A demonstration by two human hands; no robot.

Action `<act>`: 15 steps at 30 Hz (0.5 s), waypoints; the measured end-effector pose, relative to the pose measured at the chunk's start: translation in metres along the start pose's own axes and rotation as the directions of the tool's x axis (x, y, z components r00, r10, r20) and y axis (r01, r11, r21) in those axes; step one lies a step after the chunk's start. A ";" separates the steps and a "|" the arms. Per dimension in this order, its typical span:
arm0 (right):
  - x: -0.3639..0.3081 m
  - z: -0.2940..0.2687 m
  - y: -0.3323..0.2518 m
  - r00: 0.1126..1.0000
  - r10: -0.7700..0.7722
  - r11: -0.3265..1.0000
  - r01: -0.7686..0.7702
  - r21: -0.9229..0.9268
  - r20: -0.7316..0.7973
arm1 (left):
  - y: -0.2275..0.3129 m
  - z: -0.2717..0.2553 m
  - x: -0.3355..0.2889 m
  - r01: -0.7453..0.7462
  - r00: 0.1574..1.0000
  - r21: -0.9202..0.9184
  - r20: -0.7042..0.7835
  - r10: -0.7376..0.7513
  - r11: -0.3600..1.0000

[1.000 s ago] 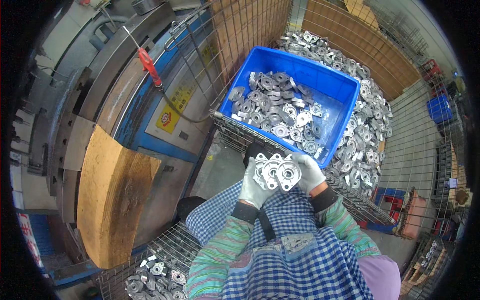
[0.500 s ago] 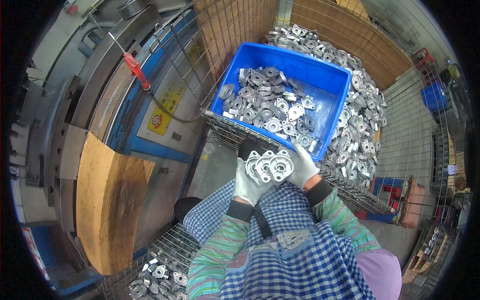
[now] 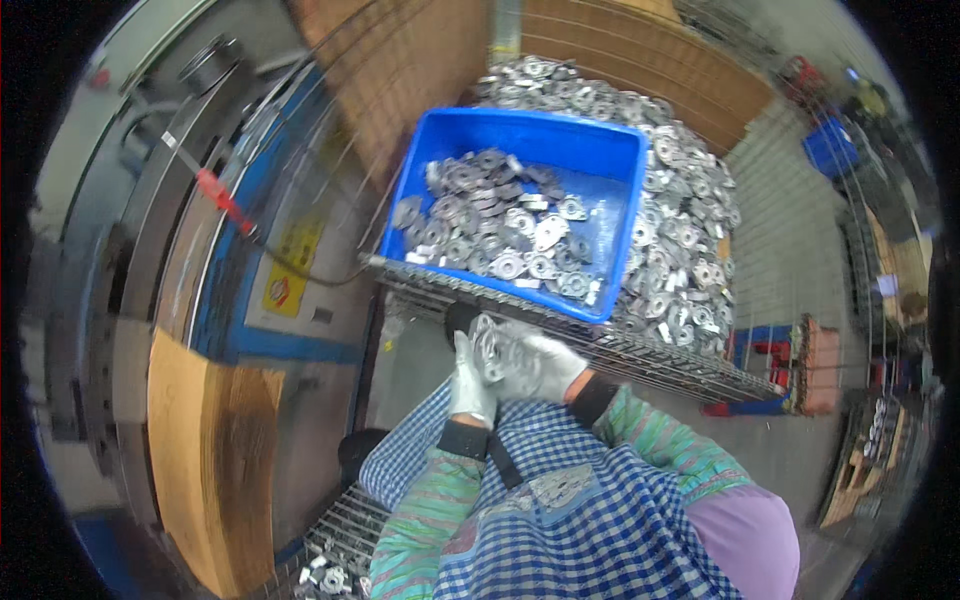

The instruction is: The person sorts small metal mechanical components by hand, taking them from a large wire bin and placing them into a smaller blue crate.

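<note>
"Where the two gloved hands come together, what are they holding?"

"Two-eared metal flange castings (image 3: 487,347), over the person's lap and just near of the wire cage (image 3: 660,358). Blur hides how many."

"Which way do they point?"

"Their long axis runs roughly near to far, with the far end leaning slightly left. I cannot tell which way the faces look."

"And the grip?"

"Pinched between both hands, only as far apart as the metal makes them. The left hand (image 3: 470,388) lies along the left side, a digit pointing to the far side; the right hand (image 3: 540,365) wraps over from the right, its fingers reaching left."

"What do the containers hold?"

"Inside the cage, the blue plastic tub (image 3: 540,135) has loose grey castings (image 3: 470,215) piled at its left and near parts, with bare bottom showing at the far right. A bigger casting heap (image 3: 690,240) fills the cage beyond the tub and to its right. Near left, a wire basket (image 3: 345,515) has more castings (image 3: 335,580) in it."
</note>
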State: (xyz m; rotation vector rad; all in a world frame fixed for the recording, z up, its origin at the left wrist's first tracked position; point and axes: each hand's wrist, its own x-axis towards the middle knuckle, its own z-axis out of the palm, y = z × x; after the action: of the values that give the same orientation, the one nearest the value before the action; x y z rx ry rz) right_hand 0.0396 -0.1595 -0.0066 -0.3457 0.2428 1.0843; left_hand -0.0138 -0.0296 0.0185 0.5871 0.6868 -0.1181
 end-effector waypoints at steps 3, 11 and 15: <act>-0.009 -0.021 0.002 0.996 -0.076 0.997 0.076 -0.016 -0.053 | -0.013 0.000 0.003 -0.010 0.997 0.220 0.072 -0.005 0.976; -0.054 -0.086 -0.056 0.816 -0.498 0.780 0.569 0.259 -0.292 | -0.021 0.038 0.011 -0.026 0.989 0.490 0.137 -0.047 0.871; -0.086 -0.083 -0.105 0.515 -0.678 0.621 0.783 -0.035 -0.524 | -0.018 0.004 0.020 -0.043 0.995 0.397 0.097 0.004 0.917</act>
State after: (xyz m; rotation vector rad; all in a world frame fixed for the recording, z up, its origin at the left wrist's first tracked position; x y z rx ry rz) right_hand 0.0930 -0.3069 -0.0362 -0.4772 0.6035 0.0744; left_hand -0.0015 -0.0451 -0.0001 0.9767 0.5652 -0.2666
